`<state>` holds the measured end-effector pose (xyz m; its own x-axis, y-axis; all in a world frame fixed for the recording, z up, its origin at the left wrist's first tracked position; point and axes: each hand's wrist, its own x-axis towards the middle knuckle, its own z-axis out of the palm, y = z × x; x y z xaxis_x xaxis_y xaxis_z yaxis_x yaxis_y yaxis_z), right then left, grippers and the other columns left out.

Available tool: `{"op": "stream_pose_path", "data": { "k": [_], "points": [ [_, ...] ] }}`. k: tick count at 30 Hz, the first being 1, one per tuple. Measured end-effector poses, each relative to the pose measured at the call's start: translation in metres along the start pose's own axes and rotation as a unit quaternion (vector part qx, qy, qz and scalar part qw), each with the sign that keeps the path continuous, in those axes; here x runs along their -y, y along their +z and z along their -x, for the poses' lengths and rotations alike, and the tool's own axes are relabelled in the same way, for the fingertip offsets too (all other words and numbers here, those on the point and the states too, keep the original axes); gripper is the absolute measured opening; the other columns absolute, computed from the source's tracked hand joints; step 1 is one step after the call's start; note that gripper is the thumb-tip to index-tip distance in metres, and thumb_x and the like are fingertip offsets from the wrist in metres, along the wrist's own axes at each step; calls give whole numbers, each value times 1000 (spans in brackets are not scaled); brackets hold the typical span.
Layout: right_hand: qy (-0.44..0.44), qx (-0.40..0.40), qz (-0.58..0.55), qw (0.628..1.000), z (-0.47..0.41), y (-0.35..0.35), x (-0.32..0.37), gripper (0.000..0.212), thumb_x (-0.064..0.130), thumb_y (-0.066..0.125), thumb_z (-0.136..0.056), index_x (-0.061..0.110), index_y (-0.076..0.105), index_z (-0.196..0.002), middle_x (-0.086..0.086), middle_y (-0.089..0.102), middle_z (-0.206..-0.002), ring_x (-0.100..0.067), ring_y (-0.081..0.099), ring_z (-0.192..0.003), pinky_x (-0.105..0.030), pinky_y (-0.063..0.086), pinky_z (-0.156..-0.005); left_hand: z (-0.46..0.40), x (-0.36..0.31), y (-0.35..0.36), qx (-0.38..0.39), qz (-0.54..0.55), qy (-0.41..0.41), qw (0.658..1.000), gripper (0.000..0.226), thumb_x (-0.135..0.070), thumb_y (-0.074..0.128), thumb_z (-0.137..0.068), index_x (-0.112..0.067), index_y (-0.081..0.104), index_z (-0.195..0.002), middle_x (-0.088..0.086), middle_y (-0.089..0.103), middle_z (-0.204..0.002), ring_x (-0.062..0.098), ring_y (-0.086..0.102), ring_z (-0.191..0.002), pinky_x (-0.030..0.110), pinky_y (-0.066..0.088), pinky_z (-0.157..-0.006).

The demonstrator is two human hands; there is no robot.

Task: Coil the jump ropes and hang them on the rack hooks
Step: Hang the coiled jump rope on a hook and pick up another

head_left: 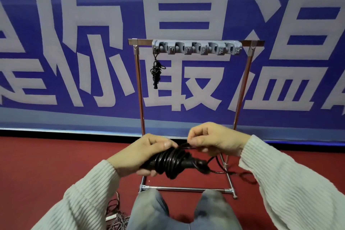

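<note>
My left hand (147, 153) grips a black jump rope (173, 162) wound into a thick bundle around its handles, held low in front of the rack. My right hand (212, 139) pinches the loose cord just right of the bundle; the free end trails down to the floor on the right. The metal rack (139, 87) stands ahead, with a grey hook strip (196, 47) on its top bar. A second coiled black rope (156, 73) hangs from the leftmost hook. The other hooks are bare.
A blue banner with big white characters (93, 43) covers the wall behind the rack. The floor is red carpet (46, 164). Tangled thin cords (115, 213) lie by my left knee. My knees (179, 209) are near the rack's base bar.
</note>
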<state>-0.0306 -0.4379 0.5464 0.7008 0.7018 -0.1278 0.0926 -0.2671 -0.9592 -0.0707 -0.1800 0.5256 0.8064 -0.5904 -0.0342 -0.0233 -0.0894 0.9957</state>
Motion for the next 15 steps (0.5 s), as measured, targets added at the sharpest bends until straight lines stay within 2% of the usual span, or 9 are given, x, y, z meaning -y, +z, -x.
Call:
{"op": "stream_pose_path", "data": {
  "k": [3, 5, 7, 9, 10, 12, 15],
  "points": [
    [-9, -28, -85, 996, -2, 19, -15, 28, 32, 55, -102, 21, 64, -79, 4, 43, -60, -5, 27, -46, -16, 18, -41, 3, 3, -1, -17, 155, 34, 987, 67, -65, 78, -75, -5, 71, -104, 6, 47, -48, 7, 29, -25, 13, 11, -33],
    [-15, -77, -88, 993, -2, 35, -23, 31, 34, 49, -105, 13, 61, -86, 9, 42, -58, -5, 26, -48, -16, 19, -42, 3, 3, 7, -66, 254, 20, 965, 62, -66, 84, -65, -11, 76, -93, 6, 47, -45, 5, 30, -24, 14, 11, -31],
    [-24, -109, -10, 994, -3, 50, -30, 30, 34, 46, -107, 8, 57, -95, 14, 41, -58, -6, 30, -48, -18, 26, -44, -3, 4, 14, -142, 319, -2, 937, 52, -64, 76, -70, -13, 76, -82, 6, 46, -46, 4, 27, -24, 12, 14, -30],
    [-26, -116, 111, 987, -3, 62, -38, 19, 31, 47, -105, 17, 58, -106, 12, 44, -63, -12, 43, -55, -26, 41, -51, -11, 6, 16, -213, 329, 7, 920, 47, -58, 66, -80, -12, 72, -89, 6, 46, -51, 6, 25, -26, 14, 13, -32],
    [-16, -119, 160, 980, -2, 66, -38, 14, 30, 46, -105, 24, 58, -111, 10, 47, -64, -15, 48, -56, -31, 47, -55, -15, 8, 15, -250, 305, 17, 919, 47, -56, 65, -84, -11, 70, -95, 7, 47, -53, 7, 26, -29, 16, 12, -35],
    [-3, -149, 282, 948, 2, 66, -31, 15, 32, 47, -104, 34, 57, -115, 8, 53, -67, -20, 55, -63, -36, 50, -66, -19, 11, 12, -326, 189, 28, 926, 47, -53, 64, -91, -7, 66, -104, 10, 52, -56, 13, 29, -36, 19, 16, -39],
    [4, -159, 481, 862, 10, 55, -8, 23, 40, 45, -104, 30, 60, -118, 5, 66, -91, -26, 63, -94, -37, 44, -75, -19, 12, 16, -382, -31, 25, 923, 33, -42, 66, -95, -11, 62, -107, 9, 63, -54, 16, 39, -36, 20, 27, -39]
  ]
}}
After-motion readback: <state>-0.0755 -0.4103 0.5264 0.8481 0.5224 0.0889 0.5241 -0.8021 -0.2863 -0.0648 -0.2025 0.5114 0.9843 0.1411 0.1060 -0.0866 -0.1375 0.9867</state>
